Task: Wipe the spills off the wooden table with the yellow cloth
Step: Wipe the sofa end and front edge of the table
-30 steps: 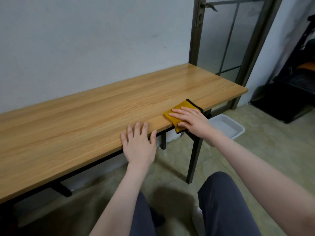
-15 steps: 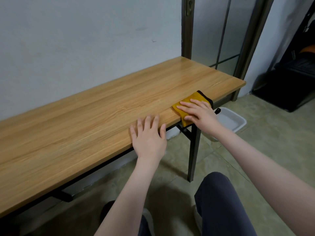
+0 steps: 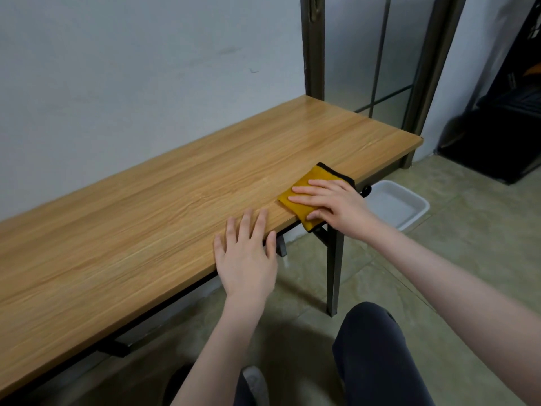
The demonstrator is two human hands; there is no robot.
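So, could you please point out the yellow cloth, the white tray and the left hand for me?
yellow cloth (image 3: 314,178): head view, on its bare upper part.
white tray (image 3: 421,207): head view, on its right rim.
left hand (image 3: 247,259): head view, on its back.

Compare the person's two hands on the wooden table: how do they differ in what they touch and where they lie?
The right hand presses flat on the yellow cloth; the left hand rests on bare wood. The right hand's fingers point left along the wooden table; the left hand's point away toward the wall. Both lie open, palm down, at the near edge.
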